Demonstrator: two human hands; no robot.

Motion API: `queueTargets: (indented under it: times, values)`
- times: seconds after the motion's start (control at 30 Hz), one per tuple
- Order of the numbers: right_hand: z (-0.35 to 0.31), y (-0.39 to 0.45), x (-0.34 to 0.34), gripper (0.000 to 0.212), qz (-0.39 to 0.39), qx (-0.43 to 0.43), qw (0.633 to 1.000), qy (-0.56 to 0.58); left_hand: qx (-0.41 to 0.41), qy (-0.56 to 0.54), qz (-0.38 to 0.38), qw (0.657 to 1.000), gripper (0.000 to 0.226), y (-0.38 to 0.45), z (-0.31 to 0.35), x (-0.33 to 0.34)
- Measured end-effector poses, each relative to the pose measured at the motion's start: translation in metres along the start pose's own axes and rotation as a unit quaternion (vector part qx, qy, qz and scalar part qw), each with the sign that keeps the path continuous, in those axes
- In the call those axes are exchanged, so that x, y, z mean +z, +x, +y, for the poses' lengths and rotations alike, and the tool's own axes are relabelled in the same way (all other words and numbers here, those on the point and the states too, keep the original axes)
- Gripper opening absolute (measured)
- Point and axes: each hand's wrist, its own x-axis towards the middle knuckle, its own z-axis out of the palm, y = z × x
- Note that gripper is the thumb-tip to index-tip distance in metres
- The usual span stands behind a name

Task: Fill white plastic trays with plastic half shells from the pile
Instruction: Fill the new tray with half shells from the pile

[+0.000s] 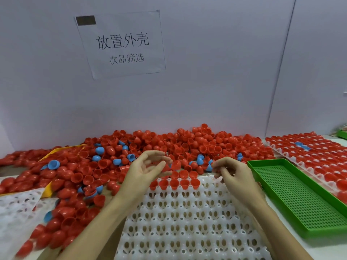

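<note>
A big pile of red half shells [169, 145], with some blue ones mixed in, covers the back of the table. In front of me lies a white plastic tray [187, 222]; its far row holds several red shells [174, 182], and its other cups hold none. My left hand [146, 167] hovers over the tray's far edge, fingers curled around a red half shell [166, 167]. My right hand [232, 173] hangs over the tray's far right corner with loosely curled, blurred fingers; I see nothing in them.
A green perforated tray [293, 194] lies right of the white tray. Beyond it sits a filled tray of red shells [319, 152]. Another white tray [16, 209] lies at the near left, next to a yellow board [49, 186]. A white wall with a paper sign [122, 44] closes the back.
</note>
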Motion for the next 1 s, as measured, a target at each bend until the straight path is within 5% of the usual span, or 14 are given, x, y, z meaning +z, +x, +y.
queueTargets:
  times: [0.2, 0.47, 0.67, 0.83, 1.0]
  values:
    - [-0.028, -0.011, 0.01, 0.029, -0.163, -0.096, 0.978, 0.09, -0.01, -0.002, 0.015, 1.0, 0.019, -0.036, 0.003, 0.013]
    - [-0.046, -0.023, 0.015, 0.014, -0.304, -0.072, 0.942, 0.124, -0.002, 0.07, 0.043, 0.997, 0.013, -0.048, 0.0, 0.024]
    - [-0.048, -0.023, 0.015, 0.014, -0.295, -0.057, 0.942, 0.148, -0.008, 0.069, -0.022, 0.997, 0.018, -0.053, 0.005, 0.028]
    - [-0.047, -0.025, 0.018, 0.016, -0.278, -0.129, 0.948, 0.088, -0.133, -0.067, -0.005, 0.989, 0.029, -0.052, 0.008, 0.029]
    - [-0.051, -0.03, 0.021, 0.023, -0.286, -0.169, 0.941, 0.067, -0.182, -0.062, -0.029, 0.981, 0.043, -0.053, 0.009, 0.028]
